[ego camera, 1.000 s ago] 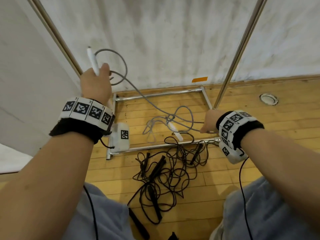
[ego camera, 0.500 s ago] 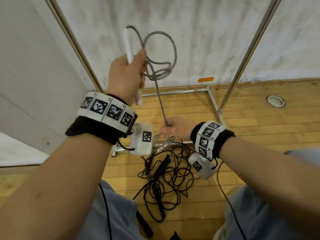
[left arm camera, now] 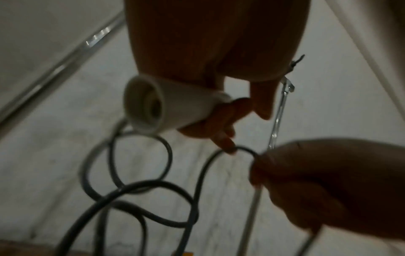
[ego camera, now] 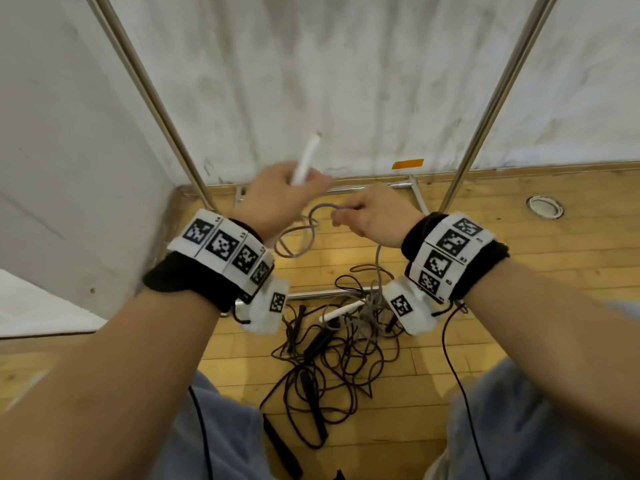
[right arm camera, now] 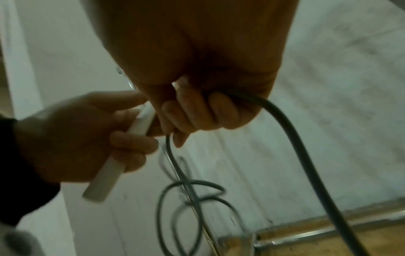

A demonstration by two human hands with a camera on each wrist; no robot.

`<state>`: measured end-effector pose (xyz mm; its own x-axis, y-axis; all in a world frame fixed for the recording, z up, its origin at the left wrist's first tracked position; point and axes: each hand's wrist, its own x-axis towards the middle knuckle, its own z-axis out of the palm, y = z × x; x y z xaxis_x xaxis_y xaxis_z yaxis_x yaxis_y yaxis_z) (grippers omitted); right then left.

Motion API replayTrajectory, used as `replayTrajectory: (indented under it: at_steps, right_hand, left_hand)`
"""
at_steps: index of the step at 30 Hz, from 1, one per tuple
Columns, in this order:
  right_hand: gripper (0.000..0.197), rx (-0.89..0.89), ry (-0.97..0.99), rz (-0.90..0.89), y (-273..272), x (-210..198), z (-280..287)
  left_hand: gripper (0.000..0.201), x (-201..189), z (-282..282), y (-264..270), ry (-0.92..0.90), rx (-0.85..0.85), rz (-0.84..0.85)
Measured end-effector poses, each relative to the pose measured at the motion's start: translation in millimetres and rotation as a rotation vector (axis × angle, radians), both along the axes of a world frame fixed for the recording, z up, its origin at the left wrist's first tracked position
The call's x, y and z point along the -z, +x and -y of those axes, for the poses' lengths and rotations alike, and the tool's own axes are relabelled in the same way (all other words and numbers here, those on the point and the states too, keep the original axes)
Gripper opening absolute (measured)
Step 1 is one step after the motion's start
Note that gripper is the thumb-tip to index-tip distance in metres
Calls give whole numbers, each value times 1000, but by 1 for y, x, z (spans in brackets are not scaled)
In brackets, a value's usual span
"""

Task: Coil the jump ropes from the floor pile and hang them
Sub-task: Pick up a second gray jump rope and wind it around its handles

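My left hand [ego camera: 284, 192] grips the white handle [ego camera: 305, 157] of a grey jump rope, with the handle pointing up; the same handle [left arm camera: 153, 107] fills the left wrist view. Grey rope loops [ego camera: 298, 237] hang below that hand. My right hand [ego camera: 367, 213] is close beside it and pinches the grey cord [right arm camera: 285, 124], which runs down to the floor. The rope's second white handle [ego camera: 341, 311] lies on the pile of tangled black jump ropes [ego camera: 332, 362] between my knees.
A metal rack stands against the white wall, with two slanted uprights [ego camera: 498, 98] and a base frame [ego camera: 329, 294] on the wooden floor. A round floor fitting [ego camera: 544, 206] lies at the right. An orange tape strip [ego camera: 408, 164] marks the wall's foot.
My left hand came down from high at the wall with the white handle. My right hand rose from the floor pile to meet it, and more grey cord hangs in loops.
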<state>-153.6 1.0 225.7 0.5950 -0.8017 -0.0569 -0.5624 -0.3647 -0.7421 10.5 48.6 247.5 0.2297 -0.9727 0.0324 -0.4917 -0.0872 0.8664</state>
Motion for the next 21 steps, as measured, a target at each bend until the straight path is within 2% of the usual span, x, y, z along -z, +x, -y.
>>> replayTrajectory:
  at_steps: [2, 3, 5, 7, 9, 12, 15, 16, 17, 19, 21]
  right_hand:
    - [32, 12, -41, 33, -2, -11, -1]
    - [35, 17, -36, 55, -5, -15, -1]
    - [31, 10, -8, 81, -13, -17, -1]
    - [28, -6, 19, 75, -19, -11, -2]
    - [22, -30, 67, 76, -21, 3, -2]
    - [16, -78, 254, 107, -24, 29, -5]
    - [21, -129, 319, -138, -29, 56, -4]
    - [25, -135, 311, -218, -30, 63, -4]
    - [26, -127, 299, -256, -30, 68, -4]
    - [28, -79, 247, -234, -27, 66, -1]
    - [29, -19, 146, -148, -22, 51, 2]
  left_hand:
    - [24, 3, -3, -12, 85, 239, 54]
    - [27, 4, -2, -14, 81, 289, 84]
    - [34, 4, 3, -14, 37, 261, 151]
    - [40, 4, 10, -10, -25, 143, 155]
    - [39, 2, 14, -5, -131, 13, -29]
    - [34, -8, 18, 4, -252, -187, -309]
    - [30, -17, 21, 19, -316, -358, -523]
    - [28, -18, 23, 24, -318, -394, -509]
    - [24, -17, 23, 28, -297, -424, -426]
    - [12, -12, 24, 32, -209, -454, -171]
    - [41, -4, 24, 31, -125, -457, -34]
